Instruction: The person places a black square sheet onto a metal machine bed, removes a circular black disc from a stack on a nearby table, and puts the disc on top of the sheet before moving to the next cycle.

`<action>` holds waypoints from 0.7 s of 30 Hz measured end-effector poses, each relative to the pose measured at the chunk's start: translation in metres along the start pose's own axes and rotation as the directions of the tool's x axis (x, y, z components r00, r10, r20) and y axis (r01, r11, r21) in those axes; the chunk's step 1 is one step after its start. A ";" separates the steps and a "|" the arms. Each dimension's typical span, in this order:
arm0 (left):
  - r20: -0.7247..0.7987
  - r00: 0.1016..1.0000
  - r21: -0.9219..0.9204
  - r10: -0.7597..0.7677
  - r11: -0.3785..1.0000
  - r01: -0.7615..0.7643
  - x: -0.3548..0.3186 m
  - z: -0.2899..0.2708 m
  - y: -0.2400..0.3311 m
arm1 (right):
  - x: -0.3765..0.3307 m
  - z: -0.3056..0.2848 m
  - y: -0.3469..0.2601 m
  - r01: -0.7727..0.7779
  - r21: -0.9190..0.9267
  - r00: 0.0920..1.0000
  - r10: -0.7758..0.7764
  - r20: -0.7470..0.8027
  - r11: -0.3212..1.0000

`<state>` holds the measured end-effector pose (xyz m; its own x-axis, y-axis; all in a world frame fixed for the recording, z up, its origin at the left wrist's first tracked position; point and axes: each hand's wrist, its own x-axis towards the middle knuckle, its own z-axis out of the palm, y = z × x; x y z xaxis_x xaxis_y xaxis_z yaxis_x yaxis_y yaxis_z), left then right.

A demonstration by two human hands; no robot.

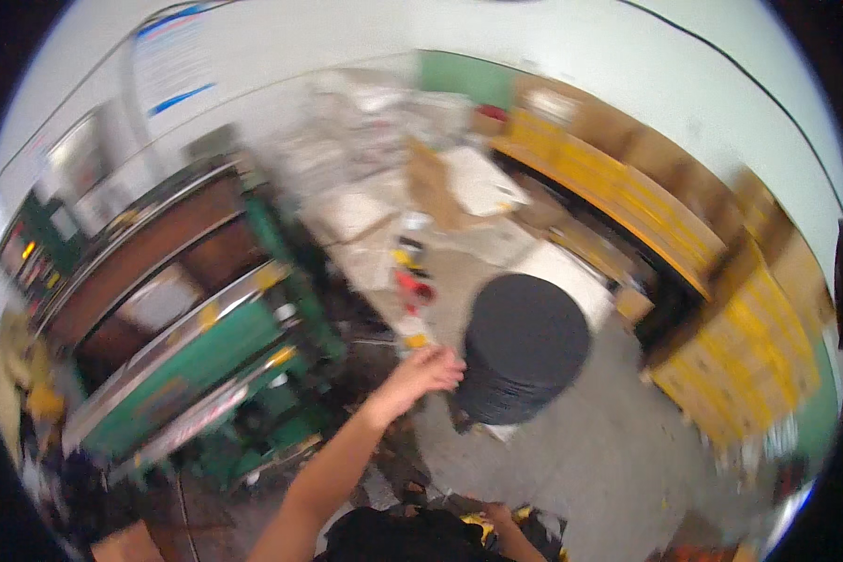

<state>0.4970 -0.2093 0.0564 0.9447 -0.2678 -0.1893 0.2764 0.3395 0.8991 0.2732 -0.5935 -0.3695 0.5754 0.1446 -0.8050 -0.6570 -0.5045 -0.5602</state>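
Note:
My left hand [423,372] reaches forward in the middle of the view, fingers stretched out and slightly blurred. Its fingertips are right beside a black round drum-like stack [526,328] with a flat top and ridged sides; whether they touch it I cannot tell. Down at the lower edge, close to my body, my right hand [502,517] is closed around a yellow-and-black object [543,532], which looks like a power tool. My hand and dark clothing hide part of that object.
A green machine [206,365] with metal rails stands at the left. White sheets and wrapped bundles [365,140] lie at the back, near small red and yellow items [414,286]. Yellow-taped cartons [740,347] line the right, beside an orange-edged shelf [609,220]. Grey concrete floor [618,450] shows.

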 end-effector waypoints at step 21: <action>-0.242 -0.932 0.068 0.270 0.963 0.261 -0.977 -0.001 -0.097 | 0.003 0.352 -0.278 0.437 -0.687 0.809 0.081 0.582 0.580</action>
<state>-0.4525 0.0203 0.1536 -0.7629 0.5596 0.3237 0.5011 0.1955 0.8430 0.2862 -0.1537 -0.2851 0.1289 0.5719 -0.8101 0.2050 -0.8147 -0.5425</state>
